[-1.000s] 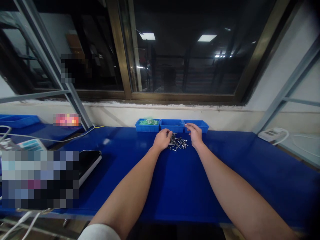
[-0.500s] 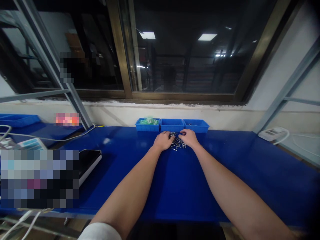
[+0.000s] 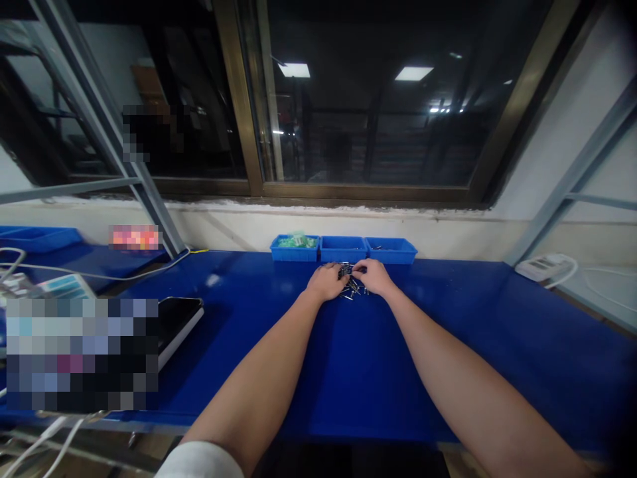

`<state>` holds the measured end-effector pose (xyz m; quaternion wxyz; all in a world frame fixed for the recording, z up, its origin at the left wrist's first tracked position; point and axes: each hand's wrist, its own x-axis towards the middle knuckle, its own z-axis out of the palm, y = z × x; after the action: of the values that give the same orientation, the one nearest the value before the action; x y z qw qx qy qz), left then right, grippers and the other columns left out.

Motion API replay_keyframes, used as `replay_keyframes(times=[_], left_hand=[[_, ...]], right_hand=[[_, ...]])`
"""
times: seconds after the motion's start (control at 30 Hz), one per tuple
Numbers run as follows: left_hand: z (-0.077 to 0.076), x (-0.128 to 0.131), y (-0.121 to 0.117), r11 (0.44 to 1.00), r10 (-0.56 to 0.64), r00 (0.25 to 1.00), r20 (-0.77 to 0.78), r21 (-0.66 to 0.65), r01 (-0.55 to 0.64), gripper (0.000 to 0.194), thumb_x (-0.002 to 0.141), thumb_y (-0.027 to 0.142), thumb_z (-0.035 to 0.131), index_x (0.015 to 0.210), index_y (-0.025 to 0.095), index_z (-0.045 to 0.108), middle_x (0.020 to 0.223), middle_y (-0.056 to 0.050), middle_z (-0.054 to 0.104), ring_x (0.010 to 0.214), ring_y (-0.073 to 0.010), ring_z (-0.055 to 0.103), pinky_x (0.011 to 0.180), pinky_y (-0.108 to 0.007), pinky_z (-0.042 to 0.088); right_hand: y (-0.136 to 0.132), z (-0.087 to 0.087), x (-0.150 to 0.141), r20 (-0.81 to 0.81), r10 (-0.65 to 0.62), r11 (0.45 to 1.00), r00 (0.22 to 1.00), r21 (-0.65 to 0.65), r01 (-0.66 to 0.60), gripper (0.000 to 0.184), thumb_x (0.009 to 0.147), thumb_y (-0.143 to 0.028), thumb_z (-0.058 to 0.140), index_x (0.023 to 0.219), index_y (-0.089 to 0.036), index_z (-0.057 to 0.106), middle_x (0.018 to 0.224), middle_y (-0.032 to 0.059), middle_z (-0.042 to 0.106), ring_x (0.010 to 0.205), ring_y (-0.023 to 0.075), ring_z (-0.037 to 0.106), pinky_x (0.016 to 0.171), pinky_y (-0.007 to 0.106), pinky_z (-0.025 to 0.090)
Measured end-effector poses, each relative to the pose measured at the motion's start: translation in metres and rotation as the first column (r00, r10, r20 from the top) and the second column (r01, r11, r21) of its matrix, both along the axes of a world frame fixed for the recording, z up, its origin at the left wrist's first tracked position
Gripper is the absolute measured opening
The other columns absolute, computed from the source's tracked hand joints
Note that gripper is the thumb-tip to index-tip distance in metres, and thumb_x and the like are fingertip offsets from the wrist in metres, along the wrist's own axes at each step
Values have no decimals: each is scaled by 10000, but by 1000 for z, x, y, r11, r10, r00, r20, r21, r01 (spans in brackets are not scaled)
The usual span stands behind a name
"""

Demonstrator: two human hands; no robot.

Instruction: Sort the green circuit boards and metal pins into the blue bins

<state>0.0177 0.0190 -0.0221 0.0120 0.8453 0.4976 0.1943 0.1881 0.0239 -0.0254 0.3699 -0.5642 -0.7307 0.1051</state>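
A loose pile of thin, shiny metal pins, perhaps screws or rivets, lies on the blue table top. My left hand rests at the pile's left side, fingers loosely bent and thumb apart, touching the pieces. From the right, my right hand reaches into the pile with thumb and fingertips pinched together. What sits in that pinch is too small to make out. Just behind the hands stand a blue bin with green-tinted plastic bags, a middle blue bin and a right blue bin holding a few small metal pieces.
At the left lies a dark flat device beside a blurred-out area. A white power strip with a cable sits at the right end. Grey metal posts rise by the wall, below a window.
My right hand has moved slightly left into the pile, and its thumb and fingers have closed to a pinch. My left hand has barely shifted.
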Motion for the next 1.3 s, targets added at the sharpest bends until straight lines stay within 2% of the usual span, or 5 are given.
replay_keyframes(times=[0.23,0.4,1.0,1.17,1.3], left_hand=[[3,0,-3,993,-42,995,88,116,32,403,868,434,428,1136,165,565,1127,-99,603,1040,-215,555,909,-313,421],[9,2,-6,971,-166,981,100,192,144,299,903,365,397,933,176,627,903,-64,623,871,-171,577,836,-294,437],[11,2,-6,972,-41,999,32,234,33,288,915,294,378,816,171,618,815,-55,597,781,-168,569,729,-287,434],[12,2,-8,980,-53,994,94,195,34,288,914,336,376,962,174,609,948,-71,622,898,-188,579,814,-300,437],[11,1,-7,988,24,986,167,149,-50,377,905,362,382,1198,157,504,1166,-109,578,1067,-228,540,922,-341,407]], right_hand=[[-2,9,-2,-449,71,997,891,67,-46,182,632,-319,682,726,-165,660,715,44,682,681,171,606,697,309,470],[-1,9,-3,-610,76,995,789,-3,-99,304,568,-408,733,697,-154,627,650,49,666,626,177,610,632,306,466],[-9,13,-3,-555,213,975,805,69,-211,231,595,-367,719,712,-168,703,726,52,702,715,207,634,709,324,482],[-10,15,-1,-547,144,990,825,68,-127,251,625,-406,680,713,-174,715,726,46,704,740,215,631,710,320,468],[-4,15,6,-621,12,995,783,84,52,325,690,-447,590,778,-157,709,765,63,699,744,213,616,687,320,475]])
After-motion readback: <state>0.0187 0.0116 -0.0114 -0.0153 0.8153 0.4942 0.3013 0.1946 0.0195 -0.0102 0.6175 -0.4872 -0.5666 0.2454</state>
